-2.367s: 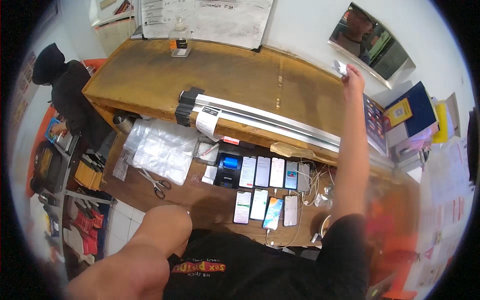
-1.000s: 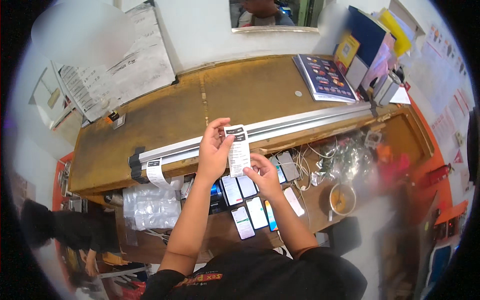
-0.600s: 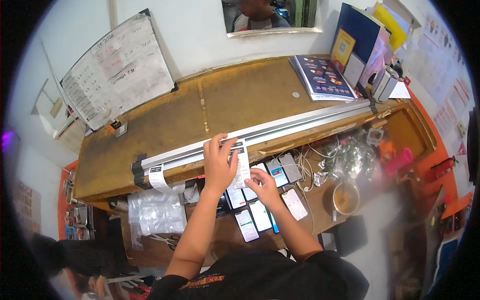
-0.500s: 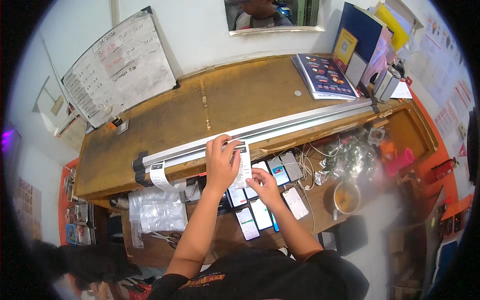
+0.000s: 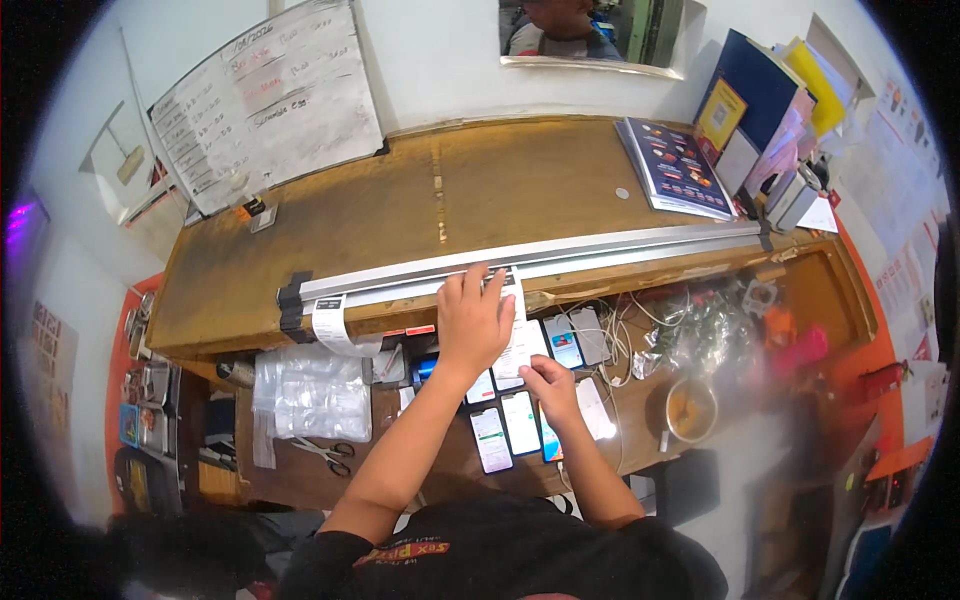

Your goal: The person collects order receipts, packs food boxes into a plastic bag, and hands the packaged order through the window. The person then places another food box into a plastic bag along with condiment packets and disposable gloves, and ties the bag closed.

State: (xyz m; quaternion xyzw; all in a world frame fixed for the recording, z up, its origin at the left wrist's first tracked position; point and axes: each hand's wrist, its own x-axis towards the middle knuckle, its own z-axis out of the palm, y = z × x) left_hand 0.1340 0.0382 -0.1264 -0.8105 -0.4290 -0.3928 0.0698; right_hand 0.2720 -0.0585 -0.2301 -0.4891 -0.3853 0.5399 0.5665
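A long white paper receipt [image 5: 515,345] hangs from the silver metal rail [image 5: 620,243] along the shelf's front edge. My left hand [image 5: 475,322] is at its top, fingers bent over the paper and against the rail. My right hand [image 5: 552,388] pinches the receipt near its lower end, between thumb and fingers. Further left, a second receipt [image 5: 329,322] hangs from the same rail with its end curling. Below my hands, several phones lie on the lower desk, among them a phone with a lit screen [image 5: 491,440]. My left hand hides part of the first receipt's upper left side.
Clear plastic bags [image 5: 310,395] and scissors [image 5: 335,455] lie at the left of the desk. White cables [image 5: 625,350] and a cup [image 5: 692,410] are at the right. On the wooden shelf top [image 5: 330,225] stand a whiteboard [image 5: 270,105] and menu booklets [image 5: 675,165].
My left hand has moved up closer to the rail with the receipt's top. My right hand now grips nearer the receipt's lower end. The whole view has shifted slightly.
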